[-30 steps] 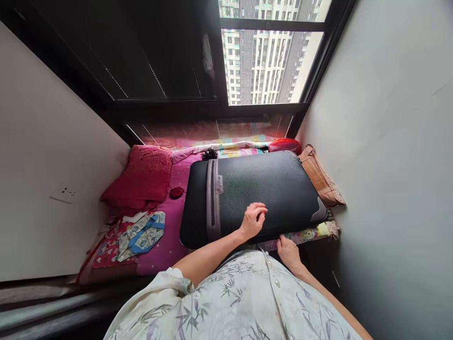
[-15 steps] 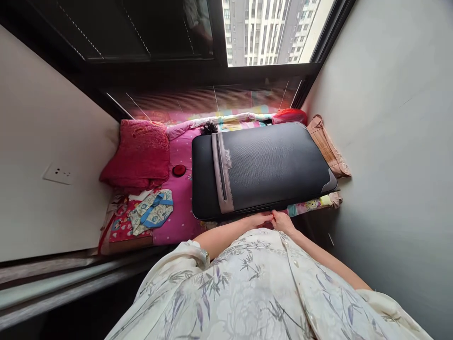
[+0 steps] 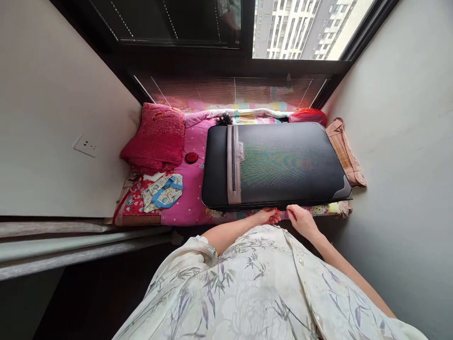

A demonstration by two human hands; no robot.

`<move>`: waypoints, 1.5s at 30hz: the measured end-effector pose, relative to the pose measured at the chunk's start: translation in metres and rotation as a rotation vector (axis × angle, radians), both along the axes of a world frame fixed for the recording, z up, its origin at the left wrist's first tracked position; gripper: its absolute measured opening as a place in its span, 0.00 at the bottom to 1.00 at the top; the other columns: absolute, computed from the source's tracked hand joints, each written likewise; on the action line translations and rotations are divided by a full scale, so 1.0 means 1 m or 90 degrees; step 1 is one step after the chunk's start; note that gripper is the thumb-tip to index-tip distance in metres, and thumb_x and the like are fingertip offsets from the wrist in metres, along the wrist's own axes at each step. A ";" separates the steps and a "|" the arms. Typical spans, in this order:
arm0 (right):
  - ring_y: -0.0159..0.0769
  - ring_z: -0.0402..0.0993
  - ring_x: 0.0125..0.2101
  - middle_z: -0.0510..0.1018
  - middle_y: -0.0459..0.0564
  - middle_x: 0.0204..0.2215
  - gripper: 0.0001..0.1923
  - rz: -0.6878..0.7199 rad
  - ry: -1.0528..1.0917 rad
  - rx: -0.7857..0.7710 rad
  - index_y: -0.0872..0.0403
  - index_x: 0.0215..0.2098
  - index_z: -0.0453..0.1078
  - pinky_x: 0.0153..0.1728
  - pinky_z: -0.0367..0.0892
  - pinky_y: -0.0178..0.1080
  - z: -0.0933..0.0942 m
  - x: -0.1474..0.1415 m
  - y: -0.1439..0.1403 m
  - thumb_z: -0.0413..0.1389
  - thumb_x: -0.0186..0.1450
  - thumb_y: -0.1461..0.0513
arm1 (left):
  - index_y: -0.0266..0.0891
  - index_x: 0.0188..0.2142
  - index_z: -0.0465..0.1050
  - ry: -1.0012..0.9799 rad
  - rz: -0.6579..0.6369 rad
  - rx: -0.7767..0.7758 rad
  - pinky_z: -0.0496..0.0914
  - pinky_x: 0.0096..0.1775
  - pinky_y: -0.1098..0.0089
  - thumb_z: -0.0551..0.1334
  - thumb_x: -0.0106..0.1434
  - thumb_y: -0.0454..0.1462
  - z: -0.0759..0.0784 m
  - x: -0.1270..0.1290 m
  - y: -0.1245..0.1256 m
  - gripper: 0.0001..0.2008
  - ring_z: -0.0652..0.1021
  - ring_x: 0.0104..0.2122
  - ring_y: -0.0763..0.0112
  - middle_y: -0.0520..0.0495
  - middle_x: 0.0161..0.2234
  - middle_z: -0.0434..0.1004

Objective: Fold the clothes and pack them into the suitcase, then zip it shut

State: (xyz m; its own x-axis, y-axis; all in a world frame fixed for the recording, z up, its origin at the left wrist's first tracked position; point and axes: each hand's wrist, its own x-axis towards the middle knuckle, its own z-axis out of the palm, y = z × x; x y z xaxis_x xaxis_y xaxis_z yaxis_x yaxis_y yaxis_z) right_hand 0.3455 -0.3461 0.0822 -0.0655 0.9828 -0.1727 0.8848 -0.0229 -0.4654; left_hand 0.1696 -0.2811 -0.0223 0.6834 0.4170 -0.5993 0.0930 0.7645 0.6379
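Observation:
A black suitcase [image 3: 286, 163] with a grey-brown zipped pocket band [image 3: 234, 165] lies flat, its long side toward me. My left hand [image 3: 269, 216] is at the middle of that near side with its fingers curled in. Whatever those fingers may hold is hidden. A short way to the right, my right hand [image 3: 300, 219] touches the suitcase's near edge. Its thumb and fingers are pinched together there, and anything between them is too small to make out.
The suitcase rests on a pink dotted quilt [image 3: 193, 189] on a window ledge. Red folded bedding [image 3: 159, 137], a round red-and-black object [image 3: 191, 157] and patterned cloth with a blue ribbon [image 3: 163, 191] lie left. A brown folded mat [image 3: 345, 151] leans against the right wall.
My hands were close together at the suitcase's near edge. My right hand has moved right along it, leaving a gap between them. The view has shifted too.

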 end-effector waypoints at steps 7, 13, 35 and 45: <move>0.51 0.65 0.61 0.72 0.65 0.61 0.22 0.067 -0.166 0.243 0.56 0.61 0.71 0.58 0.60 0.48 0.025 -0.006 0.055 0.45 0.76 0.58 | 0.33 0.43 0.78 0.130 -0.075 0.312 0.69 0.31 0.69 0.53 0.74 0.50 -0.002 -0.002 -0.008 0.23 0.71 0.18 0.72 0.51 0.19 0.73; 0.53 0.53 0.70 0.61 0.63 0.71 0.28 0.137 -0.233 0.386 0.51 0.70 0.63 0.64 0.47 0.54 -0.003 -0.021 0.078 0.53 0.73 0.55 | 0.37 0.36 0.78 0.262 -0.080 0.481 0.71 0.39 0.68 0.53 0.73 0.39 0.008 -0.046 -0.009 0.16 0.76 0.23 0.68 0.52 0.17 0.71; 0.52 0.54 0.70 0.60 0.61 0.71 0.30 0.127 -0.239 0.421 0.50 0.73 0.59 0.65 0.48 0.56 -0.021 -0.018 0.075 0.50 0.74 0.56 | 0.38 0.48 0.79 0.875 -0.043 0.648 0.66 0.48 0.63 0.47 0.73 0.33 0.044 -0.280 0.010 0.20 0.81 0.46 0.55 0.37 0.43 0.83; 0.51 0.57 0.70 0.62 0.58 0.71 0.33 0.081 -0.225 0.413 0.43 0.76 0.50 0.65 0.50 0.55 -0.018 -0.028 0.068 0.50 0.75 0.54 | 0.42 0.53 0.78 0.860 -0.064 0.677 0.67 0.48 0.64 0.47 0.74 0.34 0.054 -0.290 0.098 0.22 0.82 0.49 0.56 0.39 0.47 0.84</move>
State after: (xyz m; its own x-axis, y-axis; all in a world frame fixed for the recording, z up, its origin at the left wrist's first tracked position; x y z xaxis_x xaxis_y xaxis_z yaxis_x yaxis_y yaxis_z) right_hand 0.3171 -0.2780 0.0639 -0.2337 0.8828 0.4075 0.9615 0.2721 -0.0382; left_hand -0.1201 -0.1835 0.0320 0.0132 0.9712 -0.2378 0.9650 0.0500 0.2576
